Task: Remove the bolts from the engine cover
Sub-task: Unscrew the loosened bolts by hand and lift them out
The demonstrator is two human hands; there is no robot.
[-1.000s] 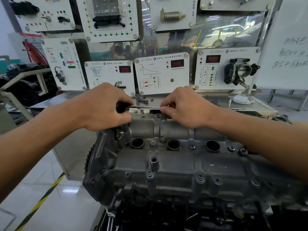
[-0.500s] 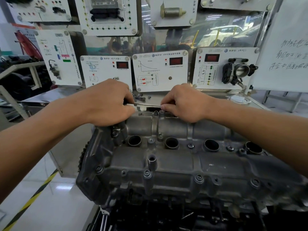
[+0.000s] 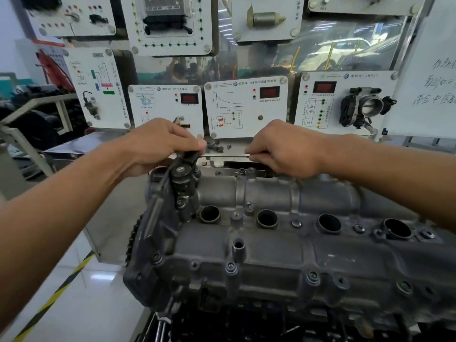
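My left hand (image 3: 158, 146) grips the wrench (image 3: 224, 156), my right hand (image 3: 283, 149) pinches its bar, at the far edge of the cover (image 3: 271, 245). Loose bolts (image 3: 216, 145) lie behind; the near bolts (image 3: 230, 266) are not out.

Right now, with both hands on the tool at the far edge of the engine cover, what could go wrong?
1. The left hand and right hand both grip the thin tool; if it slips, knuckles may strike the engine cover.
2. A freed bolt might fall into an open round hole.
3. The loose bolts on the shelf behind could be knocked away.
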